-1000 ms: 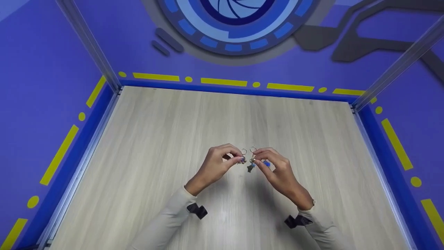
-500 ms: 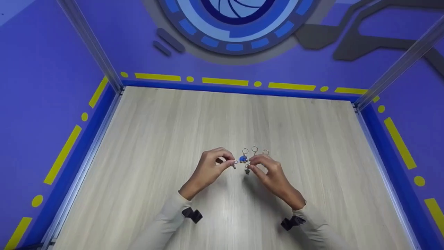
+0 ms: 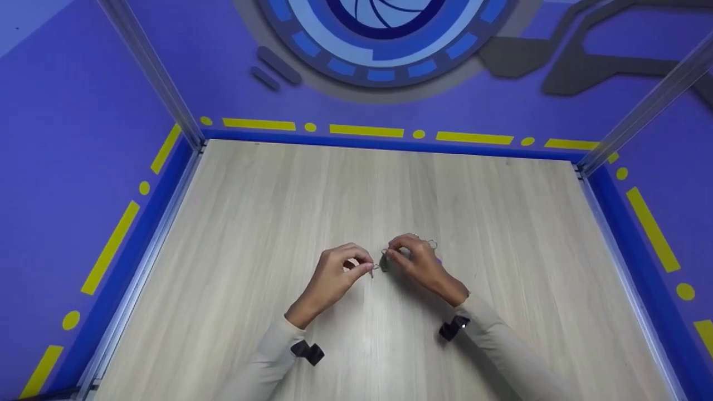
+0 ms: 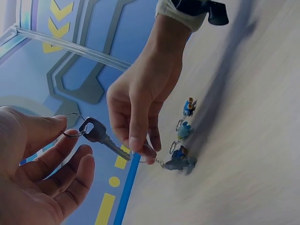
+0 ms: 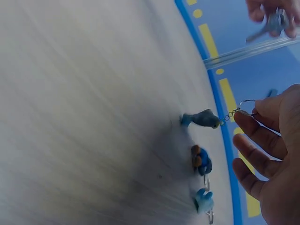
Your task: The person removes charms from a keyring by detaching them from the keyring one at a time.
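Observation:
My left hand (image 3: 337, 275) pinches a split ring (image 4: 72, 134) between thumb and forefinger. A metal key with a dark head (image 4: 96, 132) hangs from that ring and points toward my right hand (image 3: 423, 264). The right thumb and forefinger pinch the ring of a keychain; its short chain (image 5: 229, 115) leads to a grey fish-like figure (image 5: 204, 118). The two hands are close together but apart, above the table. Behind the right hand, small keychain figures lie on the table, including a blue and orange one (image 5: 200, 159) and a light blue one (image 5: 204, 201).
The pale wood table (image 3: 267, 211) is bounded by blue panels with yellow marks (image 3: 366, 131) at the back and sides. Metal posts (image 3: 159, 72) stand at the back corners. Another keychain's ring (image 3: 433, 244) shows just past the right hand.
My right hand has moved left with the grey figure and now covers most of the keychains lying there. The left hand has drawn slightly left and nearer with the key.

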{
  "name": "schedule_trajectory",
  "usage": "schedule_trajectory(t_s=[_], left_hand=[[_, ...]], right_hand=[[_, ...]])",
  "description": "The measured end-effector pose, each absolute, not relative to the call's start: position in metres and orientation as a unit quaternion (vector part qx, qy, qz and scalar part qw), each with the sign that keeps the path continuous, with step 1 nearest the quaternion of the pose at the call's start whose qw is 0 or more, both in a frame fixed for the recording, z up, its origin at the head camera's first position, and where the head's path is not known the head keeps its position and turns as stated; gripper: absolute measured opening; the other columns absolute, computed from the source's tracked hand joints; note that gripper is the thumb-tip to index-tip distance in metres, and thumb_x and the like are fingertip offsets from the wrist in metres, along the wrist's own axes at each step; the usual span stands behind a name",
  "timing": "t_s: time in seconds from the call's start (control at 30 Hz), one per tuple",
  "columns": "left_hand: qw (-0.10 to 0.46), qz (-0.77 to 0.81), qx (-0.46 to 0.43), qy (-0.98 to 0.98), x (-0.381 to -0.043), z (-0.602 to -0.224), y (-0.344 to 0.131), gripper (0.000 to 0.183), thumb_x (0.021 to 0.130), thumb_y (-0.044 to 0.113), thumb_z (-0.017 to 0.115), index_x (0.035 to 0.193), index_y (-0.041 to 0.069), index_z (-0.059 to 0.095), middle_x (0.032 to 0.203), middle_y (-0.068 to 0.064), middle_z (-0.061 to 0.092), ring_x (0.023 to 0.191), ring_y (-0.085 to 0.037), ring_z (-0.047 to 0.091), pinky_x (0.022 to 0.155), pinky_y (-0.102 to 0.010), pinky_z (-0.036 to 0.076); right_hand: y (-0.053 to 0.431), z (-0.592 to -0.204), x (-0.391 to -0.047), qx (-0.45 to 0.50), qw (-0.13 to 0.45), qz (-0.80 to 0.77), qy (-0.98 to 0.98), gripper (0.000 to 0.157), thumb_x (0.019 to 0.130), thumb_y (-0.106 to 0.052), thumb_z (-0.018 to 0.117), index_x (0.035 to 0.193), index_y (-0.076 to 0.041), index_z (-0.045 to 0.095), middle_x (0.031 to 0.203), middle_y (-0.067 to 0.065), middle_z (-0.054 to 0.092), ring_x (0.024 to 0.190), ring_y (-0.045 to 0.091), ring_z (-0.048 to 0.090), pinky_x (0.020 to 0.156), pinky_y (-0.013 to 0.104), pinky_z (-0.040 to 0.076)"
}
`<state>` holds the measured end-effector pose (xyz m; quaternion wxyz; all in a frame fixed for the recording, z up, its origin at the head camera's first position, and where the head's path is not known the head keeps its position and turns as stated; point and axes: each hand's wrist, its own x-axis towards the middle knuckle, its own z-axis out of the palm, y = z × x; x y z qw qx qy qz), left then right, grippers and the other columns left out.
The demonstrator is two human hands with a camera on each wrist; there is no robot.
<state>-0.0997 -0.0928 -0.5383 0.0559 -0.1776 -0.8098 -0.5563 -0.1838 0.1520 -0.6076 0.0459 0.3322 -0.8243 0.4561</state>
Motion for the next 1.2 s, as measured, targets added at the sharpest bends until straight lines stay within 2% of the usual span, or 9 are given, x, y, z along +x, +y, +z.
schedule_trajectory(t_s=[0.2,0.4,0.5,0.7,0.9,1.2], left_hand=[[0.061,-0.554,-0.165,-0.814,-0.098,-0.542,-0.095,0.01,0.099,0.005,0.082,0.096,0.015,0.081,0.098,0.006,0.078,0.089,-0.01,0.072,0.078,-0.034,0.062],[0.05,-0.553,-0.156,-0.817,-0.096,-0.544,-0.103,0.008,0.102,0.009,0.08,0.098,0.016,0.081,0.1,0.007,0.078,0.094,-0.011,0.072,0.081,-0.037,0.063],[0.049,-0.546,-0.15,-0.823,-0.095,-0.545,-0.105,0.008,0.102,0.009,0.08,0.097,0.016,0.081,0.099,0.01,0.077,0.093,-0.01,0.071,0.081,-0.035,0.062],[0.053,-0.541,-0.145,-0.827,-0.096,-0.548,-0.108,0.01,0.101,0.008,0.081,0.096,0.017,0.081,0.098,0.013,0.076,0.092,-0.01,0.071,0.08,-0.033,0.061],[0.052,-0.538,-0.15,-0.828,-0.097,-0.551,-0.108,0.008,0.101,0.008,0.081,0.097,0.015,0.081,0.098,0.011,0.076,0.091,-0.01,0.071,0.08,-0.033,0.061],[0.048,-0.526,-0.148,-0.836,-0.098,-0.561,-0.119,0.008,0.1,0.006,0.081,0.096,0.013,0.08,0.096,0.007,0.077,0.086,-0.009,0.07,0.077,-0.036,0.062]], right_hand=[[0.15,-0.61,-0.209,0.32,0.014,0.421,-0.849,0.005,0.102,-0.004,0.078,0.101,0.001,0.078,0.105,0.015,0.076,0.109,0.034,0.07,0.097,0.054,0.057],[0.143,-0.614,-0.229,0.297,-0.02,0.383,-0.875,0.006,0.101,-0.007,0.08,0.095,-0.004,0.08,0.103,0.01,0.076,0.118,0.034,0.063,0.108,0.055,0.05],[0.142,-0.618,-0.234,0.284,-0.032,0.376,-0.882,0.007,0.101,-0.007,0.08,0.094,-0.005,0.08,0.101,0.008,0.074,0.118,0.033,0.061,0.109,0.053,0.047],[0.14,-0.624,-0.242,0.275,-0.016,0.361,-0.891,0.006,0.098,-0.005,0.08,0.093,-0.002,0.081,0.102,0.013,0.074,0.116,0.037,0.06,0.11,0.055,0.044],[0.143,-0.623,-0.241,0.262,-0.015,0.352,-0.898,0.006,0.1,-0.006,0.078,0.099,0.0,0.081,0.109,0.015,0.074,0.121,0.037,0.06,0.11,0.055,0.047],[0.164,-0.614,-0.228,0.286,0.015,0.374,-0.882,0.005,0.098,-0.001,0.078,0.093,0.0,0.078,0.095,0.012,0.075,0.112,0.04,0.063,0.109,0.057,0.044]])
